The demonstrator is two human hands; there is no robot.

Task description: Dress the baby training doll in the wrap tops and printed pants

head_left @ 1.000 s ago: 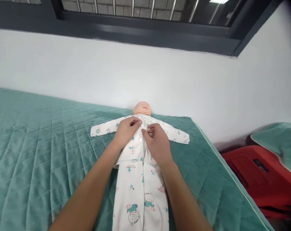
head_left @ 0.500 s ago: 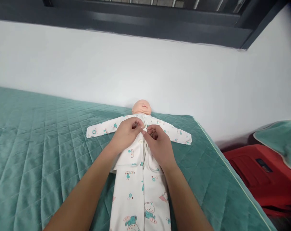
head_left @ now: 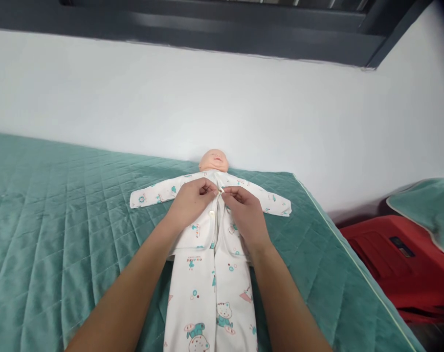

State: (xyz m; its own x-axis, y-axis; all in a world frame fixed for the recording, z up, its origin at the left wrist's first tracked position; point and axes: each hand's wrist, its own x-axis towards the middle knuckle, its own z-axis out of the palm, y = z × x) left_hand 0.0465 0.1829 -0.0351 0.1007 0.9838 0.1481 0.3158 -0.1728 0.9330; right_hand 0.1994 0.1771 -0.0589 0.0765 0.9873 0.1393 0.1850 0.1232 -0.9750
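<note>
A doll with a pale pink head (head_left: 213, 160) lies face up, dressed in a white printed jacket (head_left: 192, 234) and white printed trousers (head_left: 196, 303). Its sleeves stretch out to both sides. My left hand (head_left: 194, 199) pinches the left front edge of the jacket at the chest. Close beside it, my right hand (head_left: 246, 212) pinches the right front edge, fingertips almost touching those of the left. A button (head_left: 212, 213) shows below my left fingers, and the jacket fronts lie slightly apart lower down.
A green quilted cover (head_left: 78, 205) lies under the doll, its piped edge running down the right. Behind are a white wall (head_left: 170, 98) and a dark window frame (head_left: 207, 32). A red plastic object (head_left: 401, 259) stands at the right, partly under green cloth (head_left: 431, 208).
Both hands stay at the chest, with the right fingertips raised slightly and the jacket edge between them lifted. The view has shifted a little.
</note>
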